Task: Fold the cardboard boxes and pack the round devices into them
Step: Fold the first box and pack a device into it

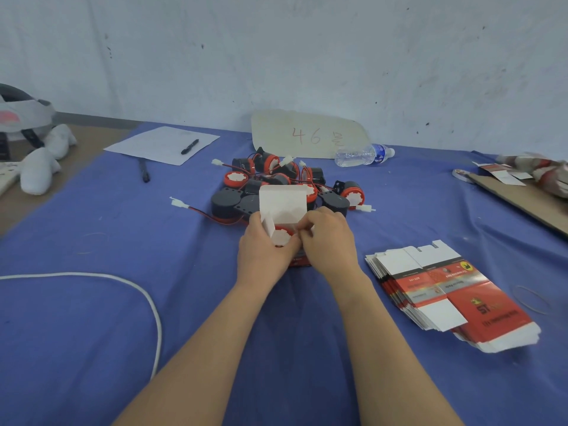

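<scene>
Single view: a head-worn wide-angle camera above the near edge of the blue-cloth-covered table (92, 333), facing forward and down. Both forearms enter from the bottom edge. The left hand (264, 253) and right hand (329, 238) are close to the lens, mid-frame, both holding the white-and-red cardboard box (282, 204). The far side takes in the scuffed pale wall (276, 56).

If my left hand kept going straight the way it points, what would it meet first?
The left hand grips the open box; past that, probably the pile of round devices right behind it, though depth is unclear.
</scene>
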`<state>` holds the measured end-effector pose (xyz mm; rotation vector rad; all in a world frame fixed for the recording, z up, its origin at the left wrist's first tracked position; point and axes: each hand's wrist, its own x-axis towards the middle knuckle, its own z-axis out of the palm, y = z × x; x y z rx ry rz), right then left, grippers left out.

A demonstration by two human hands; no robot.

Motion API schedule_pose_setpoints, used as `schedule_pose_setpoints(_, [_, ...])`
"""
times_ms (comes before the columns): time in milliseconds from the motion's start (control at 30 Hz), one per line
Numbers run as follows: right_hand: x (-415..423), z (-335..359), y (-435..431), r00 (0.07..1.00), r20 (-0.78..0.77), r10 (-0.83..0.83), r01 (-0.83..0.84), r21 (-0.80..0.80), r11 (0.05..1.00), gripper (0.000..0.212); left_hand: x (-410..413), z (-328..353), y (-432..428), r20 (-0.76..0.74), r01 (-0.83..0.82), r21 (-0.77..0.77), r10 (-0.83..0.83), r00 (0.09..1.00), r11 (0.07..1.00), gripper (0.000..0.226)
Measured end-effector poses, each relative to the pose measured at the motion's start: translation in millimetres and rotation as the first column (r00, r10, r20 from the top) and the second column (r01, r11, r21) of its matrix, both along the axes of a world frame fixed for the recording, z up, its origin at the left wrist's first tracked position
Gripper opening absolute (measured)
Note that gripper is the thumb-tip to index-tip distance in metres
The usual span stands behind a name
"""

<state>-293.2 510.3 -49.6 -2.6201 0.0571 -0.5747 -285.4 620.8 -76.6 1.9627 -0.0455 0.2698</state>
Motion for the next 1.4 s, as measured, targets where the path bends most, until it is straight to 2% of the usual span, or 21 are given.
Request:
schedule_pose_setpoints(133, [1, 2, -4, 0.992, -0.123, -0.035, 0.02, -0.124, 0.992, 0.029, 0, 0, 1, 0.007, -0.002, -0.006, 0.002, 1.0, 1.0, 0.061])
schedule_pose_setpoints(267, [-2, 3, -8, 0.981, -0.192, -0.039, 0.016, -0.118, 0.993, 0.028, 3, -2, 1, -0.004, -0.001, 0.004, 0.001, 1.0, 1.0, 0.046])
schedule_pose_setpoints(300, [-3, 3, -8, 0.98, -0.198, -0.038, 0.015, -0.113, 0.993, 0.029, 4, -2, 1, -0.005, -0.019, 0.026, 0.019, 1.0, 0.999, 0.046])
schedule_pose_setpoints(400, [-4, 1, -6, 0.978, -0.193, -0.075, 0.049, -0.136, 0.989, 0.032, 1, -1, 1, 0.044, -0.141, 0.234, 0.134, 0.99, 0.962, 0.051])
schedule_pose_setpoints(467, [-3, -1, -2, 0.986, -0.149, -0.08, 0.062, -0.126, 0.99, 0.031, -1, 1, 1, 0.102, -0.177, 0.262, 0.155, 0.983, 0.949, 0.052])
schedule_pose_setpoints(600, [-4, -3, 8, 1.0, 0.001, 0.025, -0.025, 0.037, 0.999, 0.025, 0, 2, 1, 0.138, -0.114, 0.079, 0.103, 0.985, 0.99, 0.067])
schedule_pose_setpoints(667, [-4, -4, 12, 0.994, 0.089, 0.062, -0.073, 0.127, 0.989, 0.043, 0, 2, 2, 0.166, -0.092, -0.045, 0.098, 0.981, 0.995, 0.068])
schedule_pose_setpoints(733, [-3, -6, 12, 0.988, 0.148, 0.048, -0.078, 0.204, 0.976, 0.058, 0, 3, 2, 0.19, -0.056, -0.168, 0.088, 0.978, 0.984, 0.053])
schedule_pose_setpoints(767, [-2, -8, 11, 0.988, 0.151, 0.04, -0.077, 0.246, 0.966, 0.056, 0, 3, 1, 0.184, -0.033, -0.231, 0.077, 0.98, 0.972, 0.038])
schedule_pose_setpoints(833, [0, -13, 9, 0.991, 0.123, 0.044, -0.076, 0.278, 0.958, 0.039, 4, 5, 3, 0.11, 0.002, -0.349, 0.039, 0.993, 0.937, 0.008])
schedule_pose_setpoints(900, [2, -16, 4, 0.993, 0.109, 0.052, -0.081, 0.283, 0.956, 0.026, 8, 3, 9, 0.099, 0.022, -0.304, 0.009, 0.995, 0.952, 0.019])
schedule_pose_setpoints(967, [3, -17, 0, 0.991, 0.107, 0.076, -0.109, 0.345, 0.932, 0.024, 10, 0, 13, 0.129, 0.022, -0.16, -0.001, 0.992, 0.987, 0.024])
schedule_pose_setpoints(1033, [4, -17, -2, 0.991, 0.095, 0.099, -0.128, 0.388, 0.912, 0.025, 11, -3, 13, 0.154, 0.004, -0.082, 0.009, 0.988, 0.997, 0.025])
schedule_pose_setpoints(1133, [7, -18, -5, 0.995, 0.05, 0.087, -0.1, 0.417, 0.903, 0.02, 12, -5, 12, 0.134, -0.033, -0.116, 0.049, 0.99, 0.993, 0.042])
schedule_pose_setpoints(1233, [7, -18, -6, 0.993, -0.015, 0.115, -0.091, 0.512, 0.854, 0.016, 16, -5, 15, 0.079, 0.018, -0.226, 0.0, 0.997, 0.974, 0.057])
schedule_pose_setpoints(1300, [7, -18, -5, 0.987, -0.021, 0.158, -0.117, 0.58, 0.806, 0.023, 17, -5, 15, 0.059, 0.046, -0.249, -0.033, 0.998, 0.967, 0.049])
schedule_pose_setpoints(1400, [5, -15, -2, 0.988, -0.004, 0.154, -0.13, 0.516, 0.847, 0.014, 18, -7, 14, 0.076, 0.034, -0.265, -0.014, 0.997, 0.964, 0.041])
